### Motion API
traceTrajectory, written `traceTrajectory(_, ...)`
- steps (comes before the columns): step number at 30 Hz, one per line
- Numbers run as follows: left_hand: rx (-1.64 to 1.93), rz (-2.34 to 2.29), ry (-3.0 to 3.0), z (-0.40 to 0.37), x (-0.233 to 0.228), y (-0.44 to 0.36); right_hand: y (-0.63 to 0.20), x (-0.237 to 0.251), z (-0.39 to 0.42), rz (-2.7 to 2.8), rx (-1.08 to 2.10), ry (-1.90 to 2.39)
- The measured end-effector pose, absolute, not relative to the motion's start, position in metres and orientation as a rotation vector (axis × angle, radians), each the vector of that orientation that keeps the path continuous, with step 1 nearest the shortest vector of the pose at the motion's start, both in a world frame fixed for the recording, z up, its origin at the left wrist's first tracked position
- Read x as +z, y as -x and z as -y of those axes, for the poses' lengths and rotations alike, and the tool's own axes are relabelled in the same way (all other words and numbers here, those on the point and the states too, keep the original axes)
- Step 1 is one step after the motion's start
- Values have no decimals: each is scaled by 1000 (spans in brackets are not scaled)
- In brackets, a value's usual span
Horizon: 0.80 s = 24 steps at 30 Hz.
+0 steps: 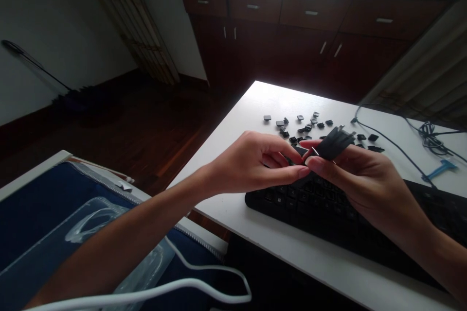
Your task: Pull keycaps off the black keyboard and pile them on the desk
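Two hands meet just above the black keyboard [328,209] on the white counter [255,107]: the right hand [361,175] grips a dark key puller [333,143], and the left hand [259,160] pinches a keycap [299,149] at its tip. Behind the keyboard, loose keycaps [302,126] lie scattered. The cap seems just being freed from the puller; the next move probably needs a gentle pull.

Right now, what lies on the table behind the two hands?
Behind the left hand and right hand, loose black keycaps lie scattered on the white table, with a black cable farther right. The hands and the black tool cover some keycaps.
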<state>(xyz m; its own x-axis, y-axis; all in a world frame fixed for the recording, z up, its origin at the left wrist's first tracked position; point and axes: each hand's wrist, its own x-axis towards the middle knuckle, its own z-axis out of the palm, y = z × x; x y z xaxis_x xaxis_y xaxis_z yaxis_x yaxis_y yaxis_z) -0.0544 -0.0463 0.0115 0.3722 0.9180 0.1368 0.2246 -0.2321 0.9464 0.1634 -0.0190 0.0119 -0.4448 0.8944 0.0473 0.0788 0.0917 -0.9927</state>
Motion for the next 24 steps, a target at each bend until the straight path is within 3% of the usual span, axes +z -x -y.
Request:
traceTrajectory(7, 912, -1047, -1651, 45, 9, 57, -166, 12, 18, 1848, 1120, 1107)
traceTrajectory(17, 958, -979, -1600, 48, 10, 59, -158, 14, 22, 1625, 1190, 975)
traceTrajectory(24, 759, -809, -1514, 50, 7, 51, -159, 23, 29, 1414, 1295, 932)
